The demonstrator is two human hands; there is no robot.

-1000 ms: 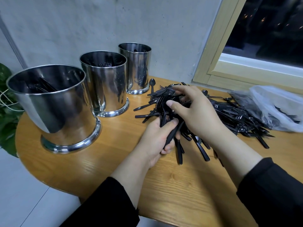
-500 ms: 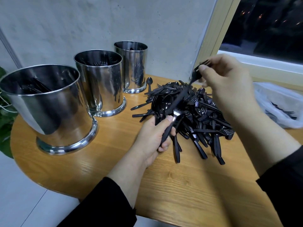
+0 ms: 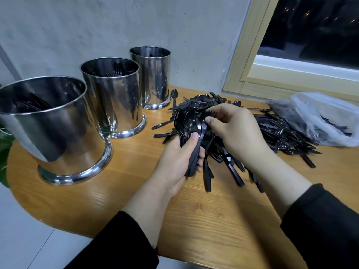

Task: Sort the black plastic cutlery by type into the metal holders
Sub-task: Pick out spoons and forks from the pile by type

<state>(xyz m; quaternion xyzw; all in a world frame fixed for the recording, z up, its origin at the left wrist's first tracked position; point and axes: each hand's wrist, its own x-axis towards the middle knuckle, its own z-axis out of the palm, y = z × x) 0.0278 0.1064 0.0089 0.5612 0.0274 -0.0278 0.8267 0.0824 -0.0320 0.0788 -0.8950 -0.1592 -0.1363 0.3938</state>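
1. Our left hand (image 3: 179, 158) grips a spoon bundle (image 3: 187, 125) by its handles.
2. Our right hand (image 3: 231, 129) pinches a piece over the tabletop (image 3: 116, 191) pile (image 3: 272, 133).
3. Light, slippery plastic; we judge the handles the safest hold.

I see bare wooden table (image 3: 120, 191) across the lower middle of the frame, between my forearms and the holders — open room there. Three metal holders block the left: the large holder (image 3: 48, 129) at left, the middle holder (image 3: 112, 98) behind it, the small holder (image 3: 153, 76) near the upper centre, close against the wall (image 3: 116, 26). A narrow strip of table runs between the holders and the cutlery pile (image 3: 272, 133). The pile fills the centre right — a plastic bag (image 3: 320, 117) closes off the right edge under the window frame (image 3: 242, 55).
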